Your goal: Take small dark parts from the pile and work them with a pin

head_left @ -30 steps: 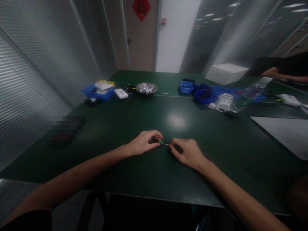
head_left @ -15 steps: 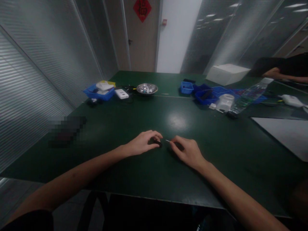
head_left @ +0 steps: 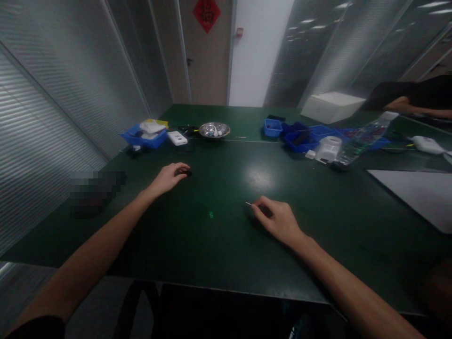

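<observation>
Gripping and pinching mid-frame
Left hand (head_left: 170,177) holds black piece (head_left: 188,173); right hand (head_left: 278,217) pinches thin rod (head_left: 248,203); green piece (head_left: 211,215) lies below centre.

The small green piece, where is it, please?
In the head view, the small green piece lies on the green table, between the left hand and right hand.

Dim and slightly hazy, with soft white glare (head_left: 259,176) on the green tabletop (head_left: 212,254), brighter blinds (head_left: 21,103) at left, pale light streaks (head_left: 342,5) across the upper-right glass (head_left: 314,52), wide-angle stretching toward the edges, and a blocky pixelated patch (head_left: 97,193) at mid-left.
</observation>
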Motion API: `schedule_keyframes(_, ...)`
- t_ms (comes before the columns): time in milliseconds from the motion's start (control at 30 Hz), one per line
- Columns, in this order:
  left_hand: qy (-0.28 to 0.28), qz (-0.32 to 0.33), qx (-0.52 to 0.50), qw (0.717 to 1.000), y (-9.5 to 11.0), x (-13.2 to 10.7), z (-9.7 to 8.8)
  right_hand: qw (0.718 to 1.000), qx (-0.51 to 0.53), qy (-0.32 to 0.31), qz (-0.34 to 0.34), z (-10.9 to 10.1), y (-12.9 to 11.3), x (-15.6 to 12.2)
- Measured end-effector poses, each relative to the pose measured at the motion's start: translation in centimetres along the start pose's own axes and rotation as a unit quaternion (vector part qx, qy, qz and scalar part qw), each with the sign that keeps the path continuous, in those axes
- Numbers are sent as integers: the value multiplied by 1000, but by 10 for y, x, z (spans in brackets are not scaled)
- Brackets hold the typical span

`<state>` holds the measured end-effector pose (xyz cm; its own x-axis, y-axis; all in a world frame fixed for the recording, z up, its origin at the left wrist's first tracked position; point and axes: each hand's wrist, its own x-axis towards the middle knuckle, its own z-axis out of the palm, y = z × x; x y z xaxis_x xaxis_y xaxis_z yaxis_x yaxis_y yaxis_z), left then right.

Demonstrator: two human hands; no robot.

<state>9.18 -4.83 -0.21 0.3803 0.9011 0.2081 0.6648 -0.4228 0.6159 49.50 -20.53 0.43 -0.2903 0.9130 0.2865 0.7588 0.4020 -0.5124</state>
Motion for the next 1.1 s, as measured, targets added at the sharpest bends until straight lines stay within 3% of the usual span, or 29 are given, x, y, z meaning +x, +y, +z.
schedule_keyframes(67, 44, -41, 21, 998, -17, 2, -9, 1000, 3, -1, 3, 0, 0, 0)
schedule_keyframes(133, 73, -52, 37, 995, -22, 2, -15, 1000, 5, -2, 5, 0, 0, 0)
schedule_keyframes(233, 65, 24, 81, 994, 2, -2, -15, 1000, 3, -3, 4, 0, -1, 1)
schedule_keyframes(267, 35, 59, 78, 995, 16, -5, -13, 1000, 3, -2, 4, 0, -1, 1)
schedule_keyframes(333, -90, 118, 17, 989, 51, -12, -3, 1000, 3, 0, 2, 0, 0, 1)
schedule_keyframes(400, -242, 154, -62, 956, 84, -21, 11, 1000, 4, 3, 1, 1, 0, 1)
schedule_keyframes(433, -289, 170, -82, 938, 97, -24, 18, 1000, 4, 4, 1, 1, 1, 1)
schedule_keyframes(500, -332, 193, -99, 918, 113, -29, 31, 1000, 3, 4, 5, 1, 1, 0)
schedule_keyframes(567, -333, 196, -104, 917, 118, -31, 38, 1000, 4, 0, 9, 1, 0, 0)
schedule_keyframes(833, -272, 163, -75, 945, 104, -31, 33, 1000, 9, -11, 8, -2, -1, 1)
schedule_keyframes(900, -204, 119, -69, 969, 93, -26, 27, 1000, 10, -14, 7, -2, -1, 0)
schedule_keyframes(967, -101, 66, -58, 991, 74, -18, 19, 1000, 9, -16, 4, -1, -1, 0)
schedule_keyframes(1100, 86, -23, -47, 995, 22, -2, -2, 1000, 13, -17, -7, 0, -2, 0)
